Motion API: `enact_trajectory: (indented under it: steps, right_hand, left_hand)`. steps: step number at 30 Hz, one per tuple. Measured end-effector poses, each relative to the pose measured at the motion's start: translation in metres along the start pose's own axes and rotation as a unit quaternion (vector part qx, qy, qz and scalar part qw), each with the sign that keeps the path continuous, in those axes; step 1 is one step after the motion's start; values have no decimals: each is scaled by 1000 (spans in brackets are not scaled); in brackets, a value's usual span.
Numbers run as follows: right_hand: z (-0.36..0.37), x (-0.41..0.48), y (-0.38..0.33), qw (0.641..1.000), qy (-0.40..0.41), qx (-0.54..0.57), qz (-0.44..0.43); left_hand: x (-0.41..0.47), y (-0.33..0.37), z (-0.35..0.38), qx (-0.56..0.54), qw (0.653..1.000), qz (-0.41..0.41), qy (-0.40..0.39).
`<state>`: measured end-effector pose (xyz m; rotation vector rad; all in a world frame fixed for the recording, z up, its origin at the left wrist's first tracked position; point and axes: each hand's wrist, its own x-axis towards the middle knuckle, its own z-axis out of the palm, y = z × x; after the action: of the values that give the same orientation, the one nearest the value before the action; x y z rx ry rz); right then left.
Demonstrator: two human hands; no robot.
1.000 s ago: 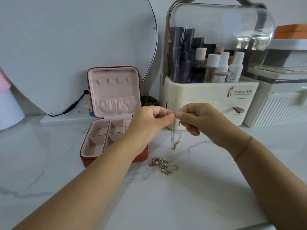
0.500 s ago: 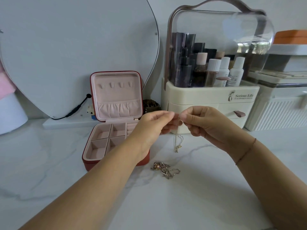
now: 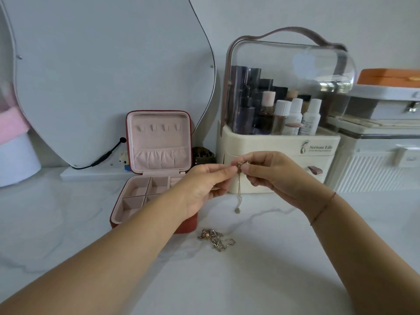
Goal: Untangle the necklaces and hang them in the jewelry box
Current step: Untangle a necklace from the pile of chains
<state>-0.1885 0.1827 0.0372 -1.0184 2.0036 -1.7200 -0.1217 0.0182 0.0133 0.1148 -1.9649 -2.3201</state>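
My left hand (image 3: 205, 186) and my right hand (image 3: 276, 176) meet above the counter, both pinching the top of a thin gold necklace (image 3: 239, 194). Its chain hangs straight down and a small pendant dangles just above the marble. A tangled heap of necklaces (image 3: 214, 239) with a pinkish bead lies on the counter below my hands. The red jewelry box (image 3: 156, 142) stands open to the left, lid upright, with a row of small hooks and a gathered pocket in its pink lining. My left hand hides part of its tray of compartments.
A cream cosmetics organiser (image 3: 279, 144) with a clear dome and bottles stands right behind my hands. A white ribbed case (image 3: 375, 169) sits at the right. A curved mirror (image 3: 109, 71) leans on the wall at the left, its black cable (image 3: 106, 155) behind the box.
The view has tilted up slightly. My hands stay together on the necklace, and the gathered chain now hangs longer and straighter, with a bunch held at my fingertips.
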Motion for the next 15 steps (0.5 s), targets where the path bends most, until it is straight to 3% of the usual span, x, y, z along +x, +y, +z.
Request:
enact_trajectory:
  steps: [7,15]
  right_hand:
    - [2,8,-9,999,-32,-27,16]
    - [8,12,9,989,-64,127,29]
  left_hand:
    - [4,0,-3,-29,999,-10,-33]
    - [6,-3,-7,-38,997,-10,-65]
